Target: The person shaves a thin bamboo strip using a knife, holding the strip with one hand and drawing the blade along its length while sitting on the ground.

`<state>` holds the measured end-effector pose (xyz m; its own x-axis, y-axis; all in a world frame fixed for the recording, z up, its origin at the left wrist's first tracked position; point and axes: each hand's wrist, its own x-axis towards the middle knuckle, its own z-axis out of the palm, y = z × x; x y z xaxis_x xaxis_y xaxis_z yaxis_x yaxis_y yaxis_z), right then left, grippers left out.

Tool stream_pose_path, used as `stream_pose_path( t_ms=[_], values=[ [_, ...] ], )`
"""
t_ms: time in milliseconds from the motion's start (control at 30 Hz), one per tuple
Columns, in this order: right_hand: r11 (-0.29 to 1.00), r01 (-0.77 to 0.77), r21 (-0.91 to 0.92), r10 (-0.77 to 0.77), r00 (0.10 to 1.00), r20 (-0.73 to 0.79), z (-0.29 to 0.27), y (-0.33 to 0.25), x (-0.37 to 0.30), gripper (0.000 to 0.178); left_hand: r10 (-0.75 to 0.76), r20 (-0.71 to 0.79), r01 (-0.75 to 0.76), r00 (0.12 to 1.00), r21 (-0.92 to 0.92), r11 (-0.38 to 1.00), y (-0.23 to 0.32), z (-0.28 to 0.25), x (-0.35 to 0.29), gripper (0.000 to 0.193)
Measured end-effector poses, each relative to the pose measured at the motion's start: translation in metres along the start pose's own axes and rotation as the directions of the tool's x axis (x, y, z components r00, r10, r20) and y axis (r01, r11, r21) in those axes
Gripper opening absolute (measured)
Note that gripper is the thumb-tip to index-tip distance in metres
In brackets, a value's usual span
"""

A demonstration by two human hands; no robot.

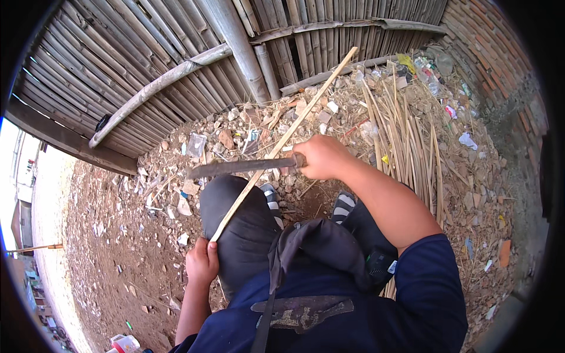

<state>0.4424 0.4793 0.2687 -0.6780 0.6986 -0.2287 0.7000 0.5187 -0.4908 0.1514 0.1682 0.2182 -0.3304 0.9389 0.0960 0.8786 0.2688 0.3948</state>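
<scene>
My left hand (203, 262) is closed around the lower end of a long pale bamboo strip (312, 105), beside my left knee. The strip slants up across my thigh toward the far right, its other end near the wall. My right hand (325, 156) grips the handle of a machete (238, 168). Its dark, broad blade points left and lies across the strip, just beyond my knee. Whether the edge bites into the strip I cannot tell.
A pile of split bamboo strips (406, 135) lies to my right. Rubble and litter (226, 138) cover the ground ahead. A bamboo wall (129, 65) stands at the far side, a brick wall (500, 53) at the right. My striped-sock feet (343, 207) are between.
</scene>
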Motion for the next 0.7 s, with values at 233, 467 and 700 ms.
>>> stream_pose_path(
  t_ms=[233, 467, 700],
  values=[
    [0.968, -0.209, 0.142, 0.234, 0.953, -0.192, -0.021, 0.055, 0.012, 0.026, 0.012, -0.02, -0.009, 1.0, 0.134, 0.991, 0.002, -0.006, 0.002, 0.036],
    [1.0, 0.004, 0.023, -0.003, 0.999, -0.049, -0.016, 0.005, -0.009, 0.028, 0.032, 0.019, -0.032, 0.999, 0.021, 0.999, -0.007, -0.004, 0.005, 0.038],
    [0.989, -0.114, 0.092, 0.13, 0.973, -0.192, -0.025, 0.056, -0.003, 0.039, -0.016, 0.01, 0.016, 1.0, 0.041, 0.999, 0.004, -0.003, 0.005, 0.038]
  ],
)
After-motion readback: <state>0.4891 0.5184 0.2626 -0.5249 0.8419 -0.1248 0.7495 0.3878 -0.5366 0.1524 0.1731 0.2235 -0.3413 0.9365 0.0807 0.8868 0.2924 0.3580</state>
